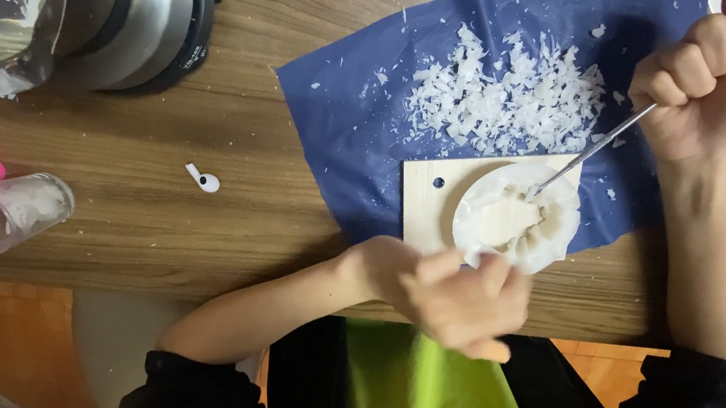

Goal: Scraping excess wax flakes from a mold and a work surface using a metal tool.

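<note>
A thin metal carving tool (594, 148) is gripped in the clenched right hand (713, 73), its tip set in a white waxy disc (518, 217) on a pale wooden board (425, 201). The disc's edge is pinched by the left hand (460, 298). It is judged light, brittle and slippery; flakes (506, 96) are strewn over a blue plastic sheet (351, 96).

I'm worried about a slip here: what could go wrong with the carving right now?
The thin metal tool in the right hand points toward the left hand steadying the white block; a slip might jab it. The small wooden board could slide on the blue sheet, scattering the shavings.
</note>
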